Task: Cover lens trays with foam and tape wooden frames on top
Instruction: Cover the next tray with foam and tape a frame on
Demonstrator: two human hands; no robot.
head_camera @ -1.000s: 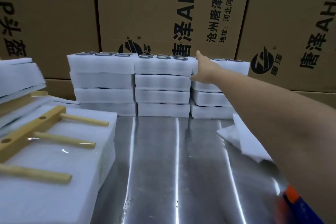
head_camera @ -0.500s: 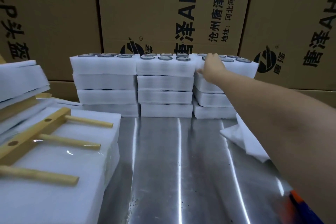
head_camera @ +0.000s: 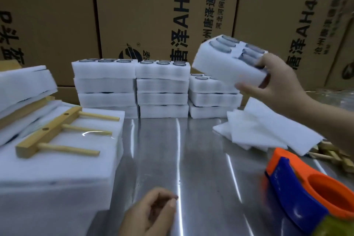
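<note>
Tilted lens tray held aloft in right grip.

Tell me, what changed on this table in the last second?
The right hand, earlier reaching for the right stack, now grips its top lens tray and has lifted it, tilted, towards the person; that stack is one tray lower. The left hand has come into view, holding nothing. The other two stacks and the wooden frame on the foam stayed put.

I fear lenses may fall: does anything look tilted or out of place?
The lens tray in the right hand is tilted in the air, lenses uncovered. The foam sheets below lie in a skewed pile.
</note>
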